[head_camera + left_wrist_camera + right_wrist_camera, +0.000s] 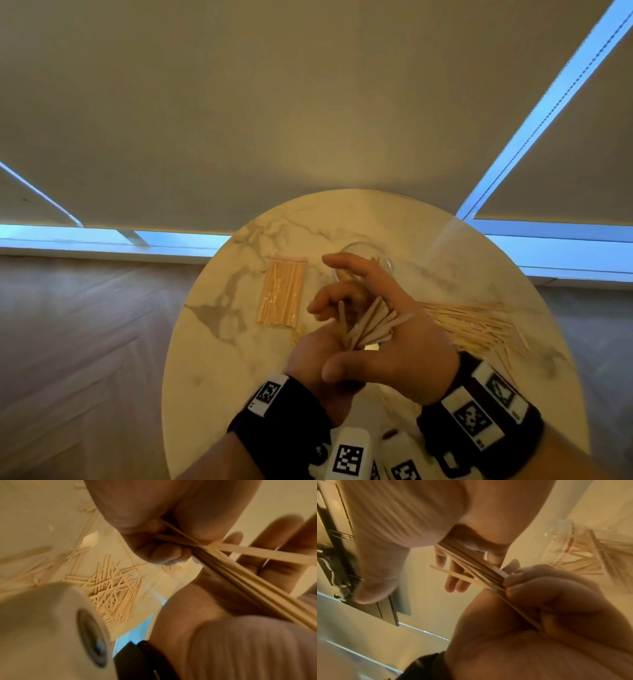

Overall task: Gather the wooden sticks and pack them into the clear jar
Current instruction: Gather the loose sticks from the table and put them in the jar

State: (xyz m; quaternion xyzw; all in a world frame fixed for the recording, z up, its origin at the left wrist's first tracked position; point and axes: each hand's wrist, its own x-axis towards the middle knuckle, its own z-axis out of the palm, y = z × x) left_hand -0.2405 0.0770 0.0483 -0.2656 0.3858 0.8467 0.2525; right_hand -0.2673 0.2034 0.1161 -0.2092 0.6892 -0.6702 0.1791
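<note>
Marble tabletop (260, 377), clear jar (383, 255) behind: left hand (318, 346) grips flat wooden sticks (368, 323), right hand (383, 342) cupped loosely over them, fingers apart.

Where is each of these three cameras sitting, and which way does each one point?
Head: worn on the head, looking down at the marble table; both hands and banded wrists show.
Left wrist: looks along the left hand gripping the flat sticks, loose sticks beyond.
Right wrist: looks along the right hand toward the clear jar.
All three share the flat sticks.
</note>
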